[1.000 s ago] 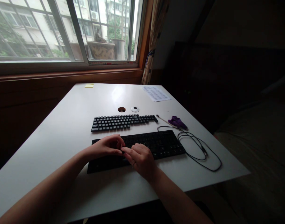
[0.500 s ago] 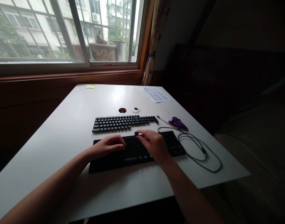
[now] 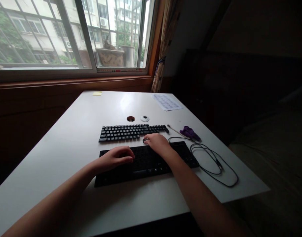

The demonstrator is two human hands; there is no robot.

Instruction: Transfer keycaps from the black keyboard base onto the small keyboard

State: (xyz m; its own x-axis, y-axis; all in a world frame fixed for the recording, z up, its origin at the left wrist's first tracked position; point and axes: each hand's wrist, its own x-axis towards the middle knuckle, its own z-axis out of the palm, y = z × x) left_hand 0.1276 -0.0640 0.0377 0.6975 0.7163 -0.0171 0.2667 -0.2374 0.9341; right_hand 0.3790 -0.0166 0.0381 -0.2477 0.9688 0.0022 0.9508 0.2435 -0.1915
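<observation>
A black keyboard base (image 3: 138,159) lies nearest me on the white table, most of its keys off and a few left along its lower row. My left hand (image 3: 120,156) rests over the base's left half, fingers loosely bent with a gap to the thumb and nothing seen between them. Beyond the base, loose dark keycaps (image 3: 121,132) are laid out in rows like a keyboard. Just off the rows' front edge, my right hand (image 3: 156,142) pinches a small dark keycap (image 3: 145,141) between thumb and fingers.
A black cable (image 3: 210,172) loops on the right beside the base. Behind it lie a purple cloth (image 3: 190,133) and a thin brush (image 3: 177,130). A cable hole (image 3: 130,118), its white cover (image 3: 145,118), printed paper (image 3: 167,102) and a yellow note (image 3: 96,93) sit farther back.
My right hand has moved away from me, from over the keyboard base to the front edge of the keycap rows, still pinching the keycap. My left hand has stayed over the base.
</observation>
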